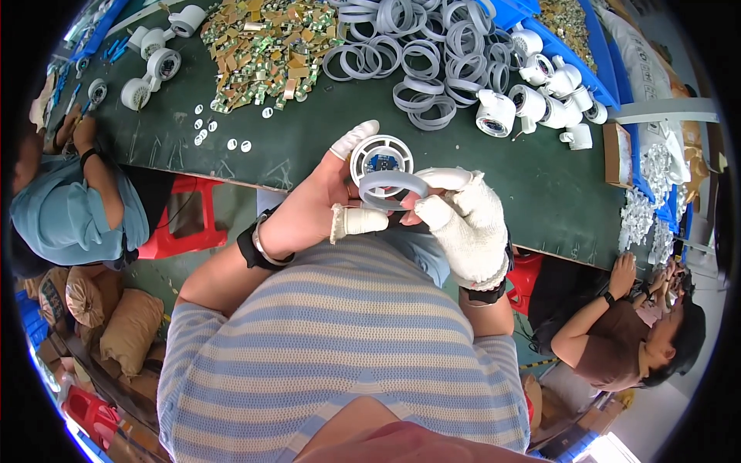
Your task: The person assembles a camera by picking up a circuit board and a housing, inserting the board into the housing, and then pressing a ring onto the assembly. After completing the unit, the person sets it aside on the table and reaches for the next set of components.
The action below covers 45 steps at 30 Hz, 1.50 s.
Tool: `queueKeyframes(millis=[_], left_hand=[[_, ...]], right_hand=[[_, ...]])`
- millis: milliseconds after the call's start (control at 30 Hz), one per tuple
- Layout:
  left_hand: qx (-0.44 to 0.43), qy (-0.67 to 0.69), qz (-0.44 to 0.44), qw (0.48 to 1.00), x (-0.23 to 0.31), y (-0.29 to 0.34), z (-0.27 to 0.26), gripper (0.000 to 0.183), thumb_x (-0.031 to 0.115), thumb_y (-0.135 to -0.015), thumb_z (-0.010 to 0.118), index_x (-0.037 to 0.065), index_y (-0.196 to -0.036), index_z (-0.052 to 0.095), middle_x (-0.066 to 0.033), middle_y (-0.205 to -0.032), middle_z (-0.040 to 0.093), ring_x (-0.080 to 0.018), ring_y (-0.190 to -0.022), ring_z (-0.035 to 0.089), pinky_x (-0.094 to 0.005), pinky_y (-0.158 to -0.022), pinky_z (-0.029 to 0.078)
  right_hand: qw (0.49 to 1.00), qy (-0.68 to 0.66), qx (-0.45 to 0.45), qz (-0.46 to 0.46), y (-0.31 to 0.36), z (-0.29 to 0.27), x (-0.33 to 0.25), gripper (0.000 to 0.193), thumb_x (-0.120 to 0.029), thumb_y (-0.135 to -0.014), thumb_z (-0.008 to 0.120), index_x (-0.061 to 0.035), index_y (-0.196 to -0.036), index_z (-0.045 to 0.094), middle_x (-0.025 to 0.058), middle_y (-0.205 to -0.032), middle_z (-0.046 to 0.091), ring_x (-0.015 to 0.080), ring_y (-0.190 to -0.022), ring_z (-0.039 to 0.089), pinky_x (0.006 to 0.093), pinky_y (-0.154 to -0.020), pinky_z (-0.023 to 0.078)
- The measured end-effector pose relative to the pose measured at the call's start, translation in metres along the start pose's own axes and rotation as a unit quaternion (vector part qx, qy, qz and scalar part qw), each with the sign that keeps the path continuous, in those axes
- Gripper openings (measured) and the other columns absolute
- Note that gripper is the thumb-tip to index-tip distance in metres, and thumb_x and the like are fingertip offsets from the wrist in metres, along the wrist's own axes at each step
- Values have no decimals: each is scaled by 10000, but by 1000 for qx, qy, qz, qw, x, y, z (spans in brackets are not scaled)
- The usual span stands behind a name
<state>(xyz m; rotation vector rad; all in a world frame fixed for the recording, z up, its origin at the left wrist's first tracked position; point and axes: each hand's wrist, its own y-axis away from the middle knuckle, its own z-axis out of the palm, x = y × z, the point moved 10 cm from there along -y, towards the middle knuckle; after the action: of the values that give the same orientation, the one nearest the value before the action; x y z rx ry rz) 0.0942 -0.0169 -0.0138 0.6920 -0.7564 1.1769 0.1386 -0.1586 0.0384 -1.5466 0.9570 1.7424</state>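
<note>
My left hand point(309, 202), with white covers on the thumb and a finger, grips a round white plastic housing point(407, 152) at the table's near edge. Inside the housing's open face sits a small blue circuit board point(382, 163). In a white knit glove, my right hand point(472, 231) pinches a grey ring point(394, 180) between thumb and fingers. The ring is tilted and overlaps the near side of the housing in this view; whether they touch I cannot tell. My left thumb lies close below the ring.
Ahead on the green table point(324, 139) lie a heap of small circuit boards point(266, 50), many grey rings point(421, 58) and white housings point(494, 113). Small white discs point(233, 144) lie left. Clear plastic pieces point(637, 220) are at the right end. Co-workers sit at both sides.
</note>
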Motion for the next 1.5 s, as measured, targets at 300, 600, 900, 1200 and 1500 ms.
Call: queueKeyframes(millis=[300, 600, 900, 1200, 1500], left_hand=[[4, -1, 7, 1000, -3, 1, -1, 1114, -54, -829, 836, 175, -1679, 152, -68, -1528, 473, -199, -1360, 533, -390, -1130, 474], [-28, -192, 84, 977, -3, 3, 18, 788, -72, -844, 808, 97, -1535, 469, -60, -1416, 567, -174, -1281, 584, -349, -1056, 496], [-64, -274, -3, 960, 0, 2, 22, 875, 130, -821, 911, 100, -1551, 431, -79, -1412, 587, -200, -1260, 592, -378, -1046, 498], [183, -724, 156, 647, 115, -46, -120, 221, 176, -884, 812, 49, -1039, 719, -147, -916, 654, -327, -832, 641, -410, -748, 522], [190, -724, 159, 644, 111, -41, -110, 237, 111, -813, 825, 41, -976, 668, -128, -926, 643, -347, -909, 615, -435, -809, 506]], right_hand=[[999, 32, -13, -35, -1, 4, -1, 246, -121, -993, 702, -12, -1211, 672, 99, -1001, 758, 134, -784, 716, 286, -739, 567], [968, 210, 23, -136, -16, 12, -8, 504, -259, -886, 775, -7, -1297, 626, 118, -1186, 644, 218, -987, 639, 352, -896, 521], [941, 304, 13, -149, -27, 17, -1, 360, -269, -854, 792, -32, -1117, 726, 121, -928, 660, 261, -846, 669, 369, -775, 541], [846, 496, 133, -143, -60, -81, -6, 294, -345, -926, 775, -55, -956, 731, 139, -834, 688, 353, -797, 659, 420, -776, 526], [766, 573, 145, -252, 15, -24, -23, 286, -219, -727, 887, -158, -981, 769, 77, -1173, 680, 353, -1134, 614, 471, -935, 464]])
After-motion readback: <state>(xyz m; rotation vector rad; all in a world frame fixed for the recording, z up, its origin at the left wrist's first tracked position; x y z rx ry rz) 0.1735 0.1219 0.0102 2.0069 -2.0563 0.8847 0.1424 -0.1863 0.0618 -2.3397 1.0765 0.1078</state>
